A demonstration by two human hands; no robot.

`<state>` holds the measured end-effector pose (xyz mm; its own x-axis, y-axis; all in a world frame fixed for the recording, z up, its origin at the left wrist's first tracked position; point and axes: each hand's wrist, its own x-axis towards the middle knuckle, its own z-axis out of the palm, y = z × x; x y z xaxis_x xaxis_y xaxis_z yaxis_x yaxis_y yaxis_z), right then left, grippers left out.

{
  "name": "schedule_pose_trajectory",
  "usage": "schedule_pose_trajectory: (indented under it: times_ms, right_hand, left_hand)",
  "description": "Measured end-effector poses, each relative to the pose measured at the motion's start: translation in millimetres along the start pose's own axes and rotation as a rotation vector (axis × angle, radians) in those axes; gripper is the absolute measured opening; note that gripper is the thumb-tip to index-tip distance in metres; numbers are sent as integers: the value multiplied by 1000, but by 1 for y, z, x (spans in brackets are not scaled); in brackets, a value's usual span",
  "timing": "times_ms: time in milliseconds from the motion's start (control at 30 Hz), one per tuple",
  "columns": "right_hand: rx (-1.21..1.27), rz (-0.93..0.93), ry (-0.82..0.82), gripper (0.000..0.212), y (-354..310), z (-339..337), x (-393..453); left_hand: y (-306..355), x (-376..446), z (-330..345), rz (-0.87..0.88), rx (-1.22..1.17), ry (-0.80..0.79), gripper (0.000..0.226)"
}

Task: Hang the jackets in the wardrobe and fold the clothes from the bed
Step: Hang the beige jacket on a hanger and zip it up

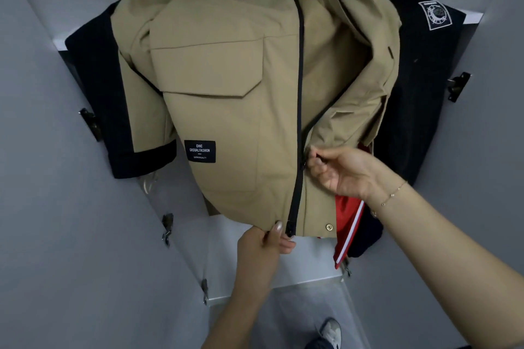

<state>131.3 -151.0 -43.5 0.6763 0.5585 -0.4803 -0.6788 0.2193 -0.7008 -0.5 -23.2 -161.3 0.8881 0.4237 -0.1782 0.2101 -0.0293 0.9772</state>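
Two hands work on one garment in the head view. A beige jacket (226, 110) hangs in the open wardrobe (42, 150), front toward the camera, between the grey doors. Its black zipper (299, 88) runs down the centre front; the lower part is joined, while the upper front on the right side falls open. A flapped chest pocket (207, 71) sits on the left panel, with a black label (200, 151) reading "CHIC CASUAL FASHION" below it.

The left hand (262, 246) pinches the jacket hem just beside the bottom end of the zipper, thumb on the front of the fabric. The right hand (340, 171) is higher, fingers curled at the zipper line about the slider; the pull itself is too small to confirm, but it appears pinched. The hands are apart, one above the other along the zipper. A thin bracelet (392, 194) circles the right wrist.

Behind the beige jacket hangs a black jacket (425, 88) with a white patch (435, 15) on its shoulder. A red garment (347, 224) with white stripes shows below the right hand. Metal hinges (458, 85) sit on the doors. A shoe (330, 333) is on the floor at bottom.
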Motion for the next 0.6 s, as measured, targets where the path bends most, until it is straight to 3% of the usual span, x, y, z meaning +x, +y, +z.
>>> schedule_pose_trajectory:
  times_ms: [100, 200, 333, 400, 500, 600]
  right_hand:
    - [-233, -161, 33, 29, -12, 15, 0]
    - [-283, -278, 58, 28, -28, 23, -4]
    - [-442, -402, 93, 24, -38, 36, -10]
    - [-591, -453, 86, 23, -40, 45, -11]
    - [-768, -439, 80, 25, -53, 53, -17]
    - [-908, -392, 82, 26, -64, 57, -23]
  left_hand:
    - [5, 14, -10, -90, -42, -65, 34]
    - [12, 23, -22, -124, -39, -128, 31]
    - [33, 32, -40, -170, 148, -180, 31]
    - [56, 35, -50, -194, 370, -222, 41]
    - [97, 37, -58, 96, 748, -45, 60]
    - [134, 37, -43, 501, 756, 210, 46]
